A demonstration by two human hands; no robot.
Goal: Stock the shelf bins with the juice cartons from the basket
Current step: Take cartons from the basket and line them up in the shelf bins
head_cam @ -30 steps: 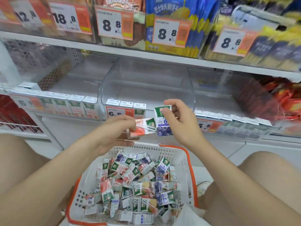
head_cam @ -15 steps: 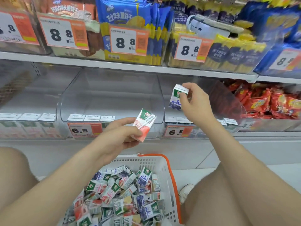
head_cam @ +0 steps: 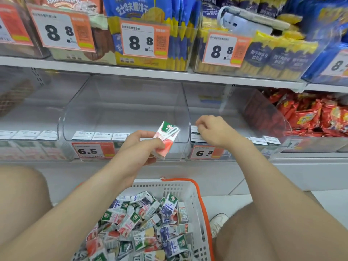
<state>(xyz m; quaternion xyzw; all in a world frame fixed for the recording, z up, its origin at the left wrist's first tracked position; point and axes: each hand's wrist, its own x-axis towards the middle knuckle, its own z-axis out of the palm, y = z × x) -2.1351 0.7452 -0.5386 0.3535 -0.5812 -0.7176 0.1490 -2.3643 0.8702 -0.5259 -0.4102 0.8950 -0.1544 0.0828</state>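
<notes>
A white basket with an orange rim point(head_cam: 200, 193) sits between my knees, heaped with small juice cartons point(head_cam: 146, 223). My left hand point(head_cam: 141, 146) grips a red-and-white juice carton point(head_cam: 166, 139) in front of the middle clear bin point(head_cam: 124, 108). That bin has a short row of cartons point(head_cam: 101, 136) along its front left. My right hand point(head_cam: 216, 130) is down inside the front left corner of the right clear bin point(head_cam: 237, 113). Its curled fingers pinch the top of a carton point(head_cam: 195, 129) there; only the carton's white top shows.
A left bin point(head_cam: 28, 136) also has cartons along its front. Red snack packs point(head_cam: 310, 117) fill the bin further right. The shelf above point(head_cam: 169, 74) holds biscuit packs behind 8.8 price tags. A white shoe point(head_cam: 218, 221) sits beside the basket.
My right hand has come down from mid-air with the blue carton into the front of the right bin. My left hand still holds the red carton, slightly higher.
</notes>
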